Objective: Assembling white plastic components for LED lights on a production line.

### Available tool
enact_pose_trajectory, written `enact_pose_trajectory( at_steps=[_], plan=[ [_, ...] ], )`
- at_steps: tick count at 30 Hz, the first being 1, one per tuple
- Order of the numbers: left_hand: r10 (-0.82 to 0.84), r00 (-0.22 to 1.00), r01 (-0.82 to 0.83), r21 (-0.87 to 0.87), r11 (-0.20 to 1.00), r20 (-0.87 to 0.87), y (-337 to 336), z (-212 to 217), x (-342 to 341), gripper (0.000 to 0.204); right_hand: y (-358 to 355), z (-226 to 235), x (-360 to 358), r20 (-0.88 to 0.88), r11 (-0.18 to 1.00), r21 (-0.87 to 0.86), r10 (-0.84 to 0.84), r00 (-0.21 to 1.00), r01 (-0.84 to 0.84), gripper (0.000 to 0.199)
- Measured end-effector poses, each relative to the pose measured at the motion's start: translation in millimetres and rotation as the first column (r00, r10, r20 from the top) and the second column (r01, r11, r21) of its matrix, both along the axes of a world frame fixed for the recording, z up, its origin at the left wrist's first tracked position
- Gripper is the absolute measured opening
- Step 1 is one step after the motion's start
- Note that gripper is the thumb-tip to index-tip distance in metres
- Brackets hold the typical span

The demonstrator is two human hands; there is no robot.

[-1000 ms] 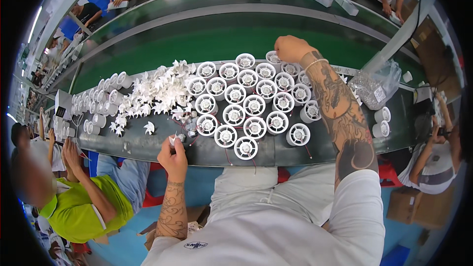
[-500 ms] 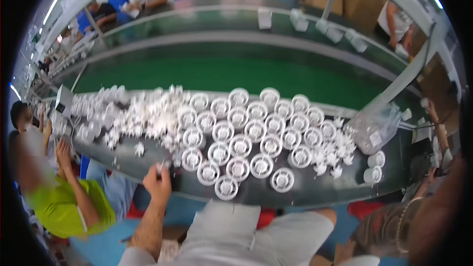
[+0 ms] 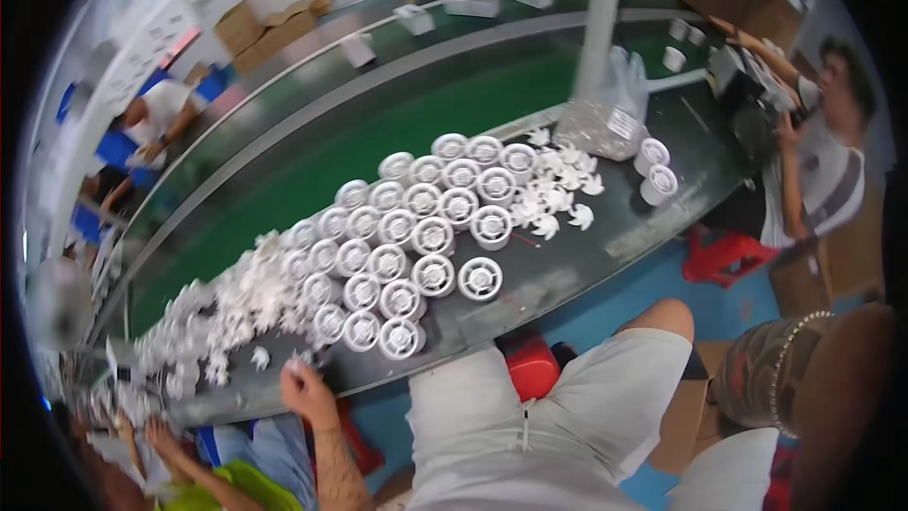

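My left hand (image 3: pixel 308 394) is at the near edge of the dark worktable (image 3: pixel 577 270), its fingers closed together. A small pale thing shows at the fingertips, too blurred to name. Just beyond it lie a loose white finned impeller-like part (image 3: pixel 260 358) and a heap of similar white parts (image 3: pixel 255 289). To the right of the hand, many round white housings with spoked faces (image 3: pixel 399 298) stand packed in rows. One spoked housing (image 3: pixel 480 278) sits at the near right of the group. My right hand is out of view.
A green conveyor (image 3: pixel 350 147) runs behind the table, with white boxes (image 3: pixel 413 19) beyond. At right are more finned parts (image 3: pixel 558 189), a clear bag (image 3: pixel 601 128) and white cups (image 3: pixel 659 185). Co-workers sit left and right. A red stool (image 3: pixel 726 260) stands at right.
The view has turned to the right, so the table now slants and the co-worker at right shows more fully. My left hand stays near the table edge, fingers closed.
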State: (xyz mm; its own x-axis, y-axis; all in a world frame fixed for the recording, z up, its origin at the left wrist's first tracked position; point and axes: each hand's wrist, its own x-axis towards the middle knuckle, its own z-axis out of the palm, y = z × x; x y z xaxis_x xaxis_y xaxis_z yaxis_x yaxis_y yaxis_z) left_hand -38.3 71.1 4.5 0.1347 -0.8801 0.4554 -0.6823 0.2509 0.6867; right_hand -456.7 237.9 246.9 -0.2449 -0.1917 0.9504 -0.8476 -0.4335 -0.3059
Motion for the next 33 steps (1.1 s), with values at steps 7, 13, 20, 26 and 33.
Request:
enact_pose_trajectory(
  at_steps=[7, 13, 20, 26, 33],
  plan=[
    [0.031, 0.999, -0.029, -0.082, 0.996, 0.018, -23.2, -13.1, 6.8, 0.021, 103.7, -37.5, -98.5, 0.021, 0.968, 0.235, 0.086, 0.996, -0.088, 0.051],
    [0.064, 0.996, -0.073, -0.176, 0.982, -0.055, -24.2, -16.8, -10.3, 0.014, 23.0, -52.6, -46.7, 0.121, 0.952, 0.262, 0.133, 0.984, -0.16, 0.051],
    [0.103, 0.983, -0.058, -0.277, 0.959, 0.152, -12.8, -2.7, -6.5, 0.013, -70.3, -77.7, 39.3, 0.144, 0.822, 0.539, 0.122, 0.982, -0.181, 0.046],
    [0.115, 0.988, -0.073, -0.336, 0.939, 0.107, -23.4, -3.3, -6.7, 0.011, -70.8, -214.1, 73.0, -0.09, 0.656, 0.754, 0.059, 0.994, 0.029, 0.041],
    [0.132, 0.991, -0.127, -0.232, 0.964, 0.006, -17.1, -3.4, -3.8, 0.009, -76.1, -241.8, 77.3, 0.028, 0.715, 0.696, 0.059, 0.998, -0.062, 0.042]
  ],
)
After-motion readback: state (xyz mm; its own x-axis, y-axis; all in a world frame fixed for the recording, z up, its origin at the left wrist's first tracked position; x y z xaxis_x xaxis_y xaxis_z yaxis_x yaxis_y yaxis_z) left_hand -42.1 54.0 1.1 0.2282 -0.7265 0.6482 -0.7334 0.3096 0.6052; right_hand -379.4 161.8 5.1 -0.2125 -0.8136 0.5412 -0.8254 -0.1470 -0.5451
